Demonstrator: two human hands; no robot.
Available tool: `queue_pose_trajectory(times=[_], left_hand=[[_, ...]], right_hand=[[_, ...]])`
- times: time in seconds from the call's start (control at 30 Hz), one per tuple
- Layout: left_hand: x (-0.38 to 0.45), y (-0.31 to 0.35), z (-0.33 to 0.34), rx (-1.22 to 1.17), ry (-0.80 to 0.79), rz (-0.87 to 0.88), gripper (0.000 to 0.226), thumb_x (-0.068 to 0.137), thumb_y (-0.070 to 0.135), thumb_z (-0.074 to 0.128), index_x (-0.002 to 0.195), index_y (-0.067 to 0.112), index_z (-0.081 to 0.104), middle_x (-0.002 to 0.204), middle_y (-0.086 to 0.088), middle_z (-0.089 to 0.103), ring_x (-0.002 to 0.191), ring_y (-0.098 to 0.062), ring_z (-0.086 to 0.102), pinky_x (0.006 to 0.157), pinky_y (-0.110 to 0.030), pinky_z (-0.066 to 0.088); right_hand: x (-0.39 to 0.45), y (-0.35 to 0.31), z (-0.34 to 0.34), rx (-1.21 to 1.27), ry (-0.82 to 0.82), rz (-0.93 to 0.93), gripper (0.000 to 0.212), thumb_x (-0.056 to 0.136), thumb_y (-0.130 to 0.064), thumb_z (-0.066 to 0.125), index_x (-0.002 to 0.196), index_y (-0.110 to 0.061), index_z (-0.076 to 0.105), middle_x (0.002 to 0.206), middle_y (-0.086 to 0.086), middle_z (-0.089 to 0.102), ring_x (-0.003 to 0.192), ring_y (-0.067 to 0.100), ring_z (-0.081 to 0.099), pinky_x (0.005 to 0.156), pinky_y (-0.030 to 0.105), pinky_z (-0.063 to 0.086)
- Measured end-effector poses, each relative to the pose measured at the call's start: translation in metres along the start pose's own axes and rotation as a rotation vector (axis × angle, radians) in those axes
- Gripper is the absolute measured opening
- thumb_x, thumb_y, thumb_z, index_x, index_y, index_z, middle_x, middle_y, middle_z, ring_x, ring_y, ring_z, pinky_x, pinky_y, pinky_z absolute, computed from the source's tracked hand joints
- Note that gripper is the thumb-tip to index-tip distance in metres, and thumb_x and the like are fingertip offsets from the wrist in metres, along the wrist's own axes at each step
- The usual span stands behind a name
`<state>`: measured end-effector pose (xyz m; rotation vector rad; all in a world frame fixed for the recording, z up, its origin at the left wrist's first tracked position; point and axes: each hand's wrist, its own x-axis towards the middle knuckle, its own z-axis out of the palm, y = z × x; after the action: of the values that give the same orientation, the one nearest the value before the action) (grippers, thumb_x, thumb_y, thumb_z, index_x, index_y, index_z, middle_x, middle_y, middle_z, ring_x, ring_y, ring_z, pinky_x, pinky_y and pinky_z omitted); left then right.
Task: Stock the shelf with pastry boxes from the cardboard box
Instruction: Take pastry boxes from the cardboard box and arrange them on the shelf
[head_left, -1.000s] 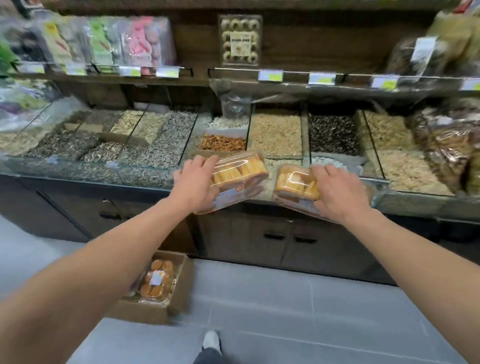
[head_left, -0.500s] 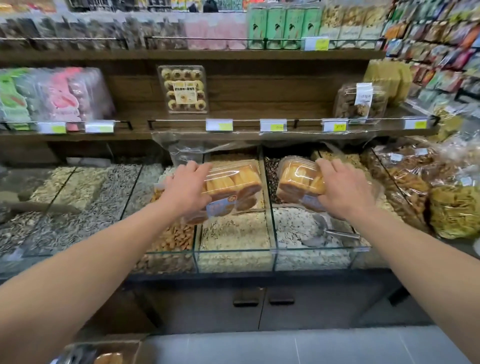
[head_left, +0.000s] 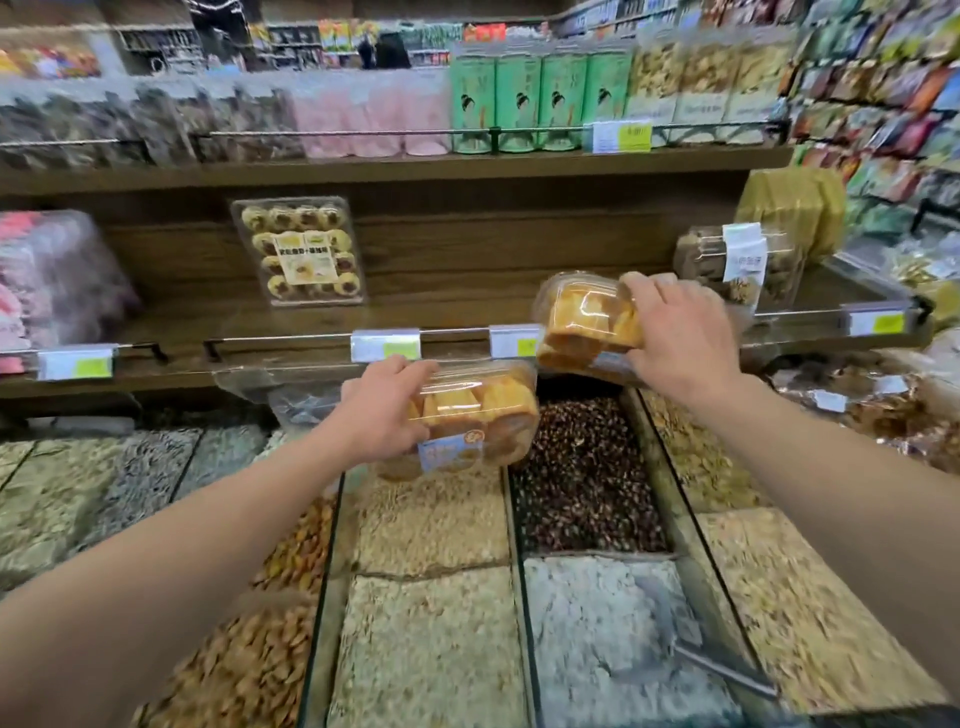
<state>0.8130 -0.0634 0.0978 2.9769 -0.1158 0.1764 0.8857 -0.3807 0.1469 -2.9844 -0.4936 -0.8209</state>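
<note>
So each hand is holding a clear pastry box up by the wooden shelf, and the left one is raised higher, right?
Not quite: the head view shows the right hand holds its pastry box higher, at the wooden shelf. The left hand holds its box lower.

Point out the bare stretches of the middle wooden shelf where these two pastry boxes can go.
The widest bare stretch of the wooden shelf runs between the upright cookie tray and the brown snack tub. A shorter gap lies between the pink bags and that tray. The shelf's right end is crowded with yellow packets.
</note>
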Motion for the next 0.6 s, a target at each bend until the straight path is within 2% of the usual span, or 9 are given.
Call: queue_pose_trajectory(times=[0.27, 0.43, 0.6], left_hand=[[0.109, 0.023, 0.016, -0.145, -0.086, 0.063, 0.081, 0.071, 0.028, 0.080, 0.142, 0.026, 0.041, 0.120, 0.000, 0.049, 0.117, -0.023, 0.048, 0.099, -0.043, 0.043], [0.163, 0.029, 0.020, -0.235, -0.106, 0.071, 0.085, 0.062, 0.041, 0.071, 0.141, 0.025, 0.044, 0.116, 0.001, 0.050, 0.112, -0.021, 0.050, 0.099, -0.045, 0.043], [0.204, 0.028, 0.023, -0.269, -0.134, 0.062, 0.083, 0.063, 0.038, 0.074, 0.140, 0.030, 0.044, 0.117, 0.006, 0.049, 0.112, -0.015, 0.048, 0.100, -0.042, 0.043]], right_hand=[[0.131, 0.059, 0.065, 0.017, 0.031, -0.124, 0.080, 0.069, -0.025, 0.084, 0.137, -0.020, 0.043, 0.125, 0.009, 0.056, 0.117, 0.033, 0.052, 0.104, 0.046, 0.037], [0.194, 0.081, 0.106, 0.047, -0.009, -0.152, 0.081, 0.069, -0.022, 0.083, 0.140, -0.019, 0.043, 0.130, 0.011, 0.054, 0.121, 0.037, 0.048, 0.107, 0.044, 0.032], [0.230, 0.091, 0.145, 0.048, -0.024, -0.200, 0.080, 0.072, -0.022, 0.082, 0.142, -0.018, 0.041, 0.132, 0.010, 0.053, 0.122, 0.034, 0.047, 0.109, 0.045, 0.031]])
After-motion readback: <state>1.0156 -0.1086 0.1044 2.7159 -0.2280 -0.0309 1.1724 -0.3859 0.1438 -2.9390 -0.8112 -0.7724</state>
